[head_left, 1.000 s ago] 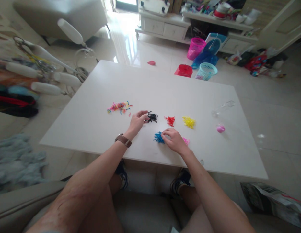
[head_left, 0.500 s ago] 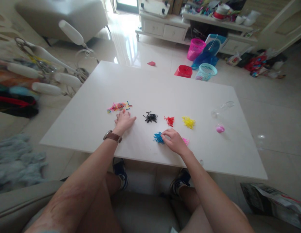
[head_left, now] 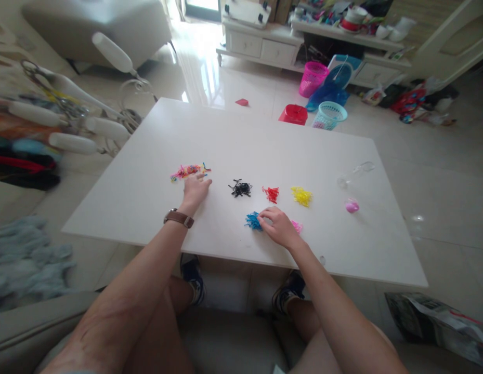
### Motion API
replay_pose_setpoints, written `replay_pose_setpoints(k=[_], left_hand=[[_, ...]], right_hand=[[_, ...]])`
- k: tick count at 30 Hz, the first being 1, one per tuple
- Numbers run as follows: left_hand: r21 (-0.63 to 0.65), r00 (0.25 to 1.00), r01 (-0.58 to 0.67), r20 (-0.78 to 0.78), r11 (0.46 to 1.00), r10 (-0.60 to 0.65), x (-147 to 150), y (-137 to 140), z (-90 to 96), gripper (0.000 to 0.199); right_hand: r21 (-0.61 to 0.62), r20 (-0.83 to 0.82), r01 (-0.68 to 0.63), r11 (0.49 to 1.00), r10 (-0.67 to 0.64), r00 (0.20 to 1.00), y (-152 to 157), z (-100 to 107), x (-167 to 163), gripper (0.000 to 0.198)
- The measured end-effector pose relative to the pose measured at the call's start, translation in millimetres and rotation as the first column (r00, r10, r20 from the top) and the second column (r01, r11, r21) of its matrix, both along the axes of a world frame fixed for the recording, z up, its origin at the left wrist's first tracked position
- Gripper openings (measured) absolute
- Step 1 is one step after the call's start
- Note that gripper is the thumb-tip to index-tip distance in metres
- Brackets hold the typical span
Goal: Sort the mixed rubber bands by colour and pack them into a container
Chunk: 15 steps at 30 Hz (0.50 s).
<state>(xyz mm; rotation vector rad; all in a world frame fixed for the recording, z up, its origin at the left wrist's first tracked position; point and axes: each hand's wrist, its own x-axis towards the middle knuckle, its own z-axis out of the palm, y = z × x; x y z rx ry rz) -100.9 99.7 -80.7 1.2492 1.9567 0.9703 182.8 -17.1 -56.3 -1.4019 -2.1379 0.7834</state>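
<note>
I have my left hand (head_left: pixel 195 192) over the white desk (head_left: pixel 241 143), mixed-colour pile (head_left: pixel 187 170) right at its fingertips; can't tell if it pinches any. My right hand (head_left: pixel 279 227) is curled, blue pile (head_left: pixel 252 221) just left at its fingertips, grip unclear from here. Black pile (head_left: pixel 241 189) right of the left hand. Red pile (head_left: pixel 271 195) just beyond the right hand, yellow pile (head_left: pixel 302 196) beyond and rightward, pink pile (head_left: pixel 298 226) just right, partly hidden.
</note>
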Motion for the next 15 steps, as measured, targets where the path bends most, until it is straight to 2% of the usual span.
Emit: replay_pose_setpoints(k=[2,4,6,9,12,15], left_hand=[[0.068,0.975,-0.121,0.196,0.99,0.105,-2,3,-1.8,0.022],[0.069,0.924,-0.216,0.338,0.974,0.181,-1,4,-2.3,0.017],[0.059,0.875,-0.251,0.441,0.966,0.2,2,5,-1.6,0.014],[0.051,0.816,-0.235,0.553,0.971,0.168,7,3,1.4,0.015],[0.053,0.77,-0.184,0.628,0.981,0.111,15,-1,5.2,0.025],[0.057,0.743,-0.023,0.669,0.998,-0.021,27,-10,8.1,0.037]], right_hand=[[-0.002,0.008,-0.003,1.0,0.003,1.0,0,-1,0,0.018],[-0.005,0.014,-0.002,1.0,0.002,1.0,0,-1,1,0.018],[-0.01,0.016,-0.003,1.0,0.003,1.0,0,-2,1,0.018],[-0.019,0.018,-0.008,1.0,0.008,1.0,0,-2,2,0.019],[-0.017,0.022,0.009,1.0,-0.009,1.0,0,-3,1,0.018],[0.005,0.002,0.057,0.998,-0.057,0.998,2,-6,1,0.015]])
